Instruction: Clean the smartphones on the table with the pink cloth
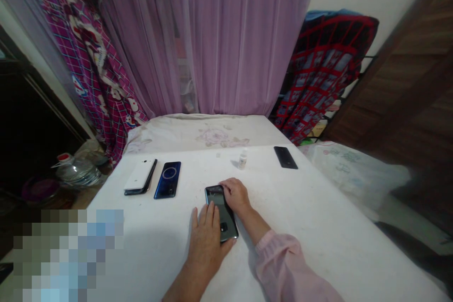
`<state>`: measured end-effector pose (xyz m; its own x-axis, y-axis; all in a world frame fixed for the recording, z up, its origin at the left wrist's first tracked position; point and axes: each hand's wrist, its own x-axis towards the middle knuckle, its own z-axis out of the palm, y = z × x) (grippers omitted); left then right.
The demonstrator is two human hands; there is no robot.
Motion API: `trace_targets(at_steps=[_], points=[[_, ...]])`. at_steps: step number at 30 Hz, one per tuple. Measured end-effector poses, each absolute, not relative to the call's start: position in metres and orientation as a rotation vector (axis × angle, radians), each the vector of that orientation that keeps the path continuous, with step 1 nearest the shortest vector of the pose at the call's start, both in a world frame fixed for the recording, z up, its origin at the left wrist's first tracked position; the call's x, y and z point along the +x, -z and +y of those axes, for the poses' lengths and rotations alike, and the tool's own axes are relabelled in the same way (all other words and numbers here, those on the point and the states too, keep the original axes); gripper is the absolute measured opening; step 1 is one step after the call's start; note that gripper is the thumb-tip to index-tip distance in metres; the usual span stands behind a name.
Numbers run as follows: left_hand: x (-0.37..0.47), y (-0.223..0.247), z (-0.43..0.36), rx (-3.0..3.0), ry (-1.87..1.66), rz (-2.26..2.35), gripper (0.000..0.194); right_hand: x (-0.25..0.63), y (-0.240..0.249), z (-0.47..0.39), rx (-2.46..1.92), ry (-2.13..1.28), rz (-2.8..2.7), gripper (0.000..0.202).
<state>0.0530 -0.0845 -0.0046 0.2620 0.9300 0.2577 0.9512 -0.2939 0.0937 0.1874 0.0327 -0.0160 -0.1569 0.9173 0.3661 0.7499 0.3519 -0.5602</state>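
A dark, glossy smartphone (226, 214) lies on the white tabletop, its surface showing reflections and a camera block near the end closest to me. My left hand (205, 238) holds it from the left: the fingertips rest on its left side and the thumb lies along the near end. The outer fingers are stretched onto the table. At the far right corner, my right hand (238, 197) is closed with curled fingers pressed to the edge; the exact contact under them is hidden. A small white bottle (242, 160) stands beyond my right hand.
To the left lie a blue phone (168, 180) and a white phone (138, 175) stacked on a dark one. A black phone (286, 157) lies at the far right. Purple curtains (230, 37) hang behind the table. A clear water jug (76, 170) stands off the left edge.
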Motion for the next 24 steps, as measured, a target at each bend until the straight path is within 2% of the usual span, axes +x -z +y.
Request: trace_targets(at_steps=[14,24], points=[[0.05,0.008,-0.084,-2.462,0.38,-1.805,0.073,0.202,0.017,-0.017,-1.445,-0.333,-1.951,0.031],[0.05,0.021,-0.083,-2.413,0.41,-1.733,0.07,0.188,0.008,0.015,-1.575,-0.323,-1.955,0.03]])
